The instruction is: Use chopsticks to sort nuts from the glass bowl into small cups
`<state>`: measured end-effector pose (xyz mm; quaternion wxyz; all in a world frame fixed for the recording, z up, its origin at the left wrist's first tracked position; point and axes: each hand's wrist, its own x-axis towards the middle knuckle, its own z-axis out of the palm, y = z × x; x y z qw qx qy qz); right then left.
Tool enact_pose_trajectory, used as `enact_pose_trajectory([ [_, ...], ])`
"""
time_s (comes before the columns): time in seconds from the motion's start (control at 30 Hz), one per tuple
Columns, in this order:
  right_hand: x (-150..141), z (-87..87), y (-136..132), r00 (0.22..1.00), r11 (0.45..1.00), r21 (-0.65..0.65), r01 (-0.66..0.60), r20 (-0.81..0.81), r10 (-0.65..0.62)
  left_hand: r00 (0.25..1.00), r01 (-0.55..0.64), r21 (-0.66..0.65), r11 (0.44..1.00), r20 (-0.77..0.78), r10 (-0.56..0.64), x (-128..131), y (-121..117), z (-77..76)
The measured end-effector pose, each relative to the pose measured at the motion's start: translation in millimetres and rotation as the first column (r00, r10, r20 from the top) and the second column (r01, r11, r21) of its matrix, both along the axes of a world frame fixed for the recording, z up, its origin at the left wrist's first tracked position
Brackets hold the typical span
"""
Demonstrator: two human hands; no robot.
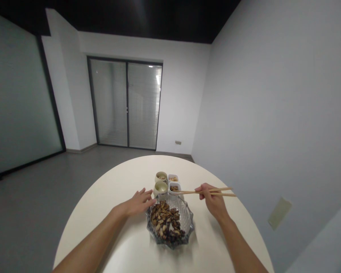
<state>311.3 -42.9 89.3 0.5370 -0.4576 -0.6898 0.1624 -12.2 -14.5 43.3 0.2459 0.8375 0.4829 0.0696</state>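
My right hand (211, 199) grips a pair of wooden chopsticks (191, 192), their tips pointing left at the front edge of a small white square dish (175, 192) with dark pieces in it. Whether the tips pinch anything is too small to tell. My left hand (140, 201) lies with fingers spread at the left rim of a clear glass bowl (190, 223). Dark brown striped seeds and darker reddish pieces (166, 222) fill the left and front of that bowl. Beside the white dish stands a pale green cup (160, 188), near my left fingertips.
Behind these stand another pale green cup (161, 176) and a second white dish (173, 178) holding light pieces. All rest on a round cream table (125, 174). A white wall (272, 113) rises close on the right; glass doors (126, 104) are at the back.
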Motion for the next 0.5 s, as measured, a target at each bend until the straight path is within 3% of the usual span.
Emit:
enact_pose_trajectory([
  [0.3,-9.6,-6.5,-2.8,0.978,0.981,-0.127,-0.149,0.130,0.165,1.000,-0.013,0.000,1.000,-0.006,0.013,1.0,2.1,-0.8],
  [0.5,-14.0,-5.5,-4.1,0.960,0.973,-0.122,-0.194,0.180,0.214,1.000,-0.008,-0.001,1.000,-0.001,0.008,2.4,1.1,1.4],
])
